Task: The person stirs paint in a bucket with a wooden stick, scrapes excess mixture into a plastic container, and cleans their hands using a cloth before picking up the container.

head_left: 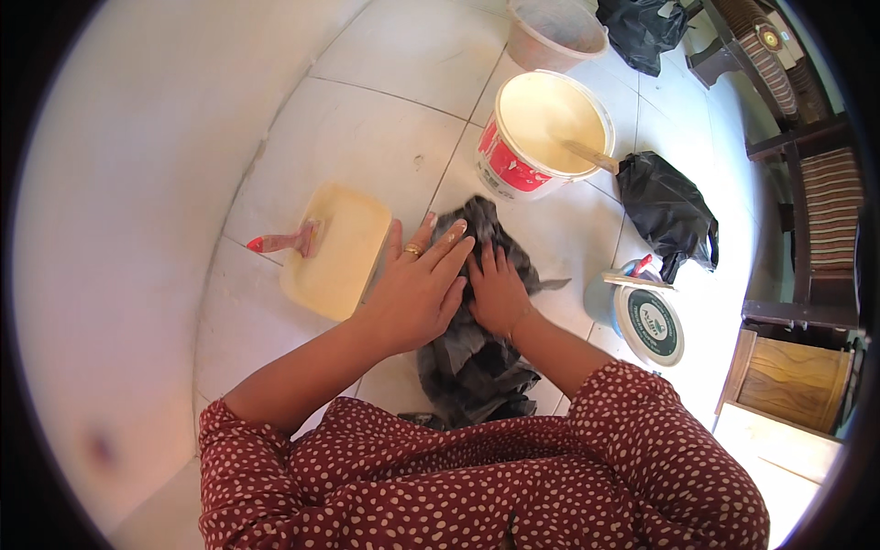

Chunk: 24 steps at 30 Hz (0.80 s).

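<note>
A crumpled black plastic bag [472,362] lies on the tiled floor in front of me. My left hand [423,286] rests on its left edge, fingers stretched out, with rings on one finger and pale smears on the fingertips. Beside it, my right hand [498,295] lies flat on the bag, fingers extended and pointing away from me. Left of my hands sits a shallow tray [376,213] coated with cream paint. Across the tray's left side lies a paintbrush [286,242], its red-tipped handle sticking out over the rim.
Beyond the bag stands a white bucket [513,170] of cream paint with a wooden stick [591,156]. An empty-looking tub [555,37] is behind it. At right are another black bag [665,206] and a small lidded pail [600,302]. The wall [137,229] borders the left; wooden furniture [797,367] the right.
</note>
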Motion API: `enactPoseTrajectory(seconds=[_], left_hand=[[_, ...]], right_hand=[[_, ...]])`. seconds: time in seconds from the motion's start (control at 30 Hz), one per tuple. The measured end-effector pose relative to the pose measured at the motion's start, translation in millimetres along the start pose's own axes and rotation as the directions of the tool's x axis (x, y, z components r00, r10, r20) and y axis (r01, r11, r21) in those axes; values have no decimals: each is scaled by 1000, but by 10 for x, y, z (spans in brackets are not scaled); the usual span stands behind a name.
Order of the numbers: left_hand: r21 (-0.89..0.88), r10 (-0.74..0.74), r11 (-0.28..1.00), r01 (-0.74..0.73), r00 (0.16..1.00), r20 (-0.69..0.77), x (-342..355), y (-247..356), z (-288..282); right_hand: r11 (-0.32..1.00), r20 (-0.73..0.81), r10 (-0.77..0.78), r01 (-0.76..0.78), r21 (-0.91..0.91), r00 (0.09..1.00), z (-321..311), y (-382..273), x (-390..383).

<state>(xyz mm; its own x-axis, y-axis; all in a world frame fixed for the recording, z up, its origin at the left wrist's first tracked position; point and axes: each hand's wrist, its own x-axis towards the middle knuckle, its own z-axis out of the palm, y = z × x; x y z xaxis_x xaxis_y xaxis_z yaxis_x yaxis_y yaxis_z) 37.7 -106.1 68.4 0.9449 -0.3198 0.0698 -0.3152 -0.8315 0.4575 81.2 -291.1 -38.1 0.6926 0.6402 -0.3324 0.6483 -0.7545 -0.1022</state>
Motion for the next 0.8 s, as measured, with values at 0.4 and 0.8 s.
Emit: enactPoseTrajectory(seconds=[0.4, 0.8], left_hand=[[-761, -311, -547, 349, 759, 572, -309, -255, 430], [-678, -159, -727, 108, 934, 320, -218, 155, 465]], right_hand=[[74, 266, 266, -295, 953, 927, -211, 567, -833], [347, -492, 519, 353, 869, 699, -444, -769, -244]])
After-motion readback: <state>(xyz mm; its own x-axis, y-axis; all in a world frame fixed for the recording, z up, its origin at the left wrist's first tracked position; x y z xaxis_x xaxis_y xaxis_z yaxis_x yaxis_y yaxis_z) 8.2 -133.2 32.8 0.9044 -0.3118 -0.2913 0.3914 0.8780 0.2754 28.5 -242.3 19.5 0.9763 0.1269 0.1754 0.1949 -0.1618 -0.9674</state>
